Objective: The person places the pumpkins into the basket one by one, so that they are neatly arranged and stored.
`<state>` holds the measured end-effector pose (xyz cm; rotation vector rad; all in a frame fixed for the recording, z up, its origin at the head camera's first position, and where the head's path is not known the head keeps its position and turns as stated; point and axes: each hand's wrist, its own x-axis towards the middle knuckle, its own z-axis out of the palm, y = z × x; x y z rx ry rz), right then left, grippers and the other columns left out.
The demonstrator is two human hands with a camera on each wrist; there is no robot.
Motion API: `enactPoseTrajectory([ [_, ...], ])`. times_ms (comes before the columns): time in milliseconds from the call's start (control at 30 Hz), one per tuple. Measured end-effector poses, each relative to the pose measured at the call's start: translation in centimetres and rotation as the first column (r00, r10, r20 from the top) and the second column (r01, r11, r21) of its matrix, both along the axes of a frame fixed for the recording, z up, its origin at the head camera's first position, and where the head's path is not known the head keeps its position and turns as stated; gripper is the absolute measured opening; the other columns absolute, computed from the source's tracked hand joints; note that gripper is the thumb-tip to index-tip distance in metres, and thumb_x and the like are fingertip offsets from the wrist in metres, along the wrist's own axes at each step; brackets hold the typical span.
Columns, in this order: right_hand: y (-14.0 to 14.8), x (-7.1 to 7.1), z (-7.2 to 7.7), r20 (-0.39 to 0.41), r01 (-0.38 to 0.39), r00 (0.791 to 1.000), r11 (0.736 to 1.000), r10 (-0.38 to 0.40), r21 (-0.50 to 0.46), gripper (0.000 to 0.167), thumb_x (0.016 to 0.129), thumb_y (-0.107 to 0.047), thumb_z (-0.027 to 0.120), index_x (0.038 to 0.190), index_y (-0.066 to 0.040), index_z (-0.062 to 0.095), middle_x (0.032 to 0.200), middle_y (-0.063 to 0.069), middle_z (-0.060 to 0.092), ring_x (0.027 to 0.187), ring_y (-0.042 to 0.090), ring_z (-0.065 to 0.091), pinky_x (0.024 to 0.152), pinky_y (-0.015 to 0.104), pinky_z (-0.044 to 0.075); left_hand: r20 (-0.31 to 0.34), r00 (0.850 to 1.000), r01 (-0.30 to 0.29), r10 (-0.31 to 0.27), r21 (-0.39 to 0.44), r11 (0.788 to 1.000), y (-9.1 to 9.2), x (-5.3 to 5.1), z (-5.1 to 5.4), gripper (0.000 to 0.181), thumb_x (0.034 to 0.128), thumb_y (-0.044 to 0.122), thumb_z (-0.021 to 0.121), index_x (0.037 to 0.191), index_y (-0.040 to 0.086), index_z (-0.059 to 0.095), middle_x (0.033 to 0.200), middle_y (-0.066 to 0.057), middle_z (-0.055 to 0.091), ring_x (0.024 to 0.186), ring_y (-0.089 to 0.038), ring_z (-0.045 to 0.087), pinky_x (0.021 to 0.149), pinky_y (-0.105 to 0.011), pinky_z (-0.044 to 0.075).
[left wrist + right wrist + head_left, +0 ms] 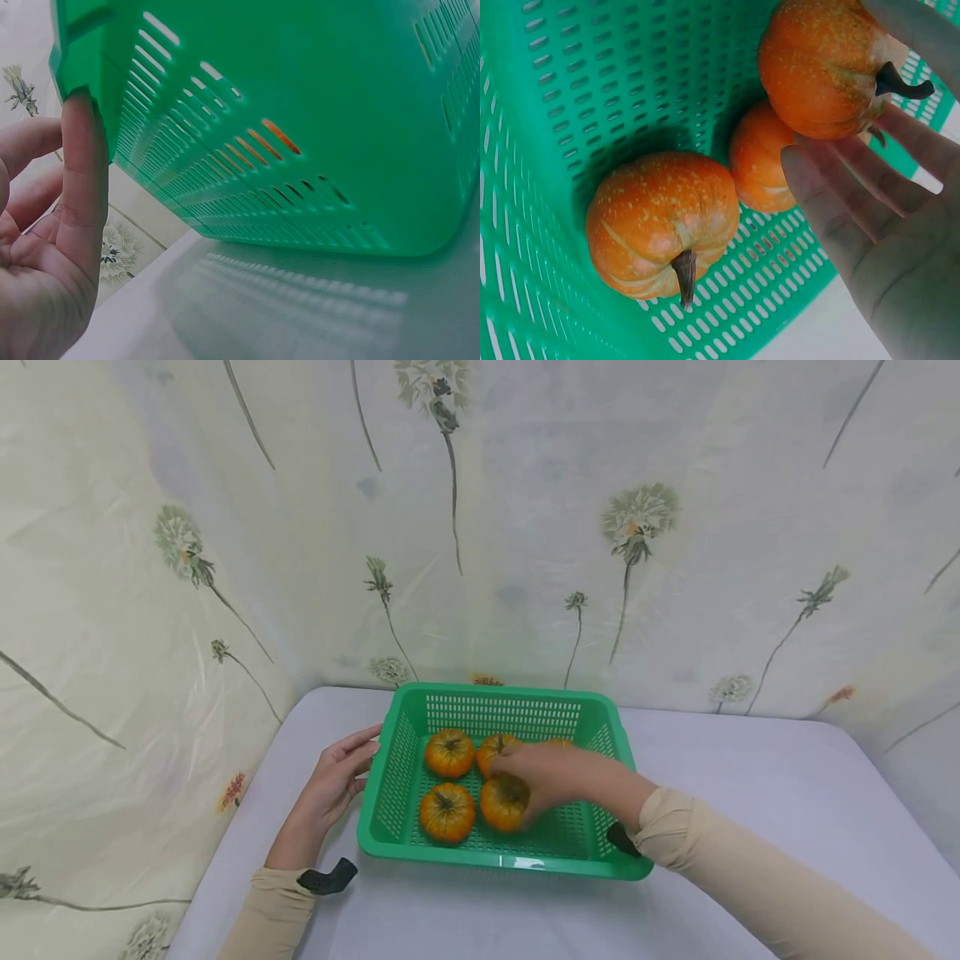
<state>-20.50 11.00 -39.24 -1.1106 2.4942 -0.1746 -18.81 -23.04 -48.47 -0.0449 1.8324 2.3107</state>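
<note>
A green plastic basket (498,858) with slotted walls holds several small orange pumpkins. My right hand (551,772) reaches inside and grips one pumpkin (821,67) between thumb and fingers; in the head view it partly covers that pumpkin. Two others, a front-left pumpkin (447,812) and a back-left pumpkin (450,753), sit on the basket floor. Behind the right hand a further pumpkin (491,748) is partly hidden, and only the top of another shows. My left hand (333,777) is at the basket's left side, its extended fingers touching under the rim (75,45).
The basket stands on a table covered with a white cloth (735,793), near the back edge. Behind and to the left hangs a sheet with a dandelion print (517,527). A black strap (327,877) is on the left wrist.
</note>
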Motion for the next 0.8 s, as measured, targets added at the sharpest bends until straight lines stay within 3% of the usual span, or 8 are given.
enactPoseTrajectory([
  [233,-0.48,0.32,-0.32,0.007,-0.006,1.000,1.000,0.006,0.019,0.067,0.073,-0.026,0.094,0.133,-0.020,0.065,0.132,-0.004,0.065,0.109,0.013,0.062,0.097,0.034,0.059,-0.003,1.000,-0.001,0.001,-0.005,1.000,0.09,-0.01,0.02,0.051,0.1060,0.018,0.061,0.153,0.005,0.046,0.105,0.006,0.075,0.086,-0.005,0.075,0.070,-0.021,0.066],
  [800,-0.96,0.31,-0.55,0.033,-0.004,0.999,1.000,0.004,0.010,0.061,0.075,-0.023,0.094,0.130,-0.017,0.067,0.128,-0.003,0.069,0.109,0.013,0.063,0.099,0.035,0.059,-0.018,1.000,0.007,-0.007,-0.018,1.000,0.03,0.05,0.02,0.053,0.1059,0.020,0.061,0.154,0.005,0.046,0.108,0.007,0.074,0.088,-0.004,0.075,0.070,-0.021,0.065],
])
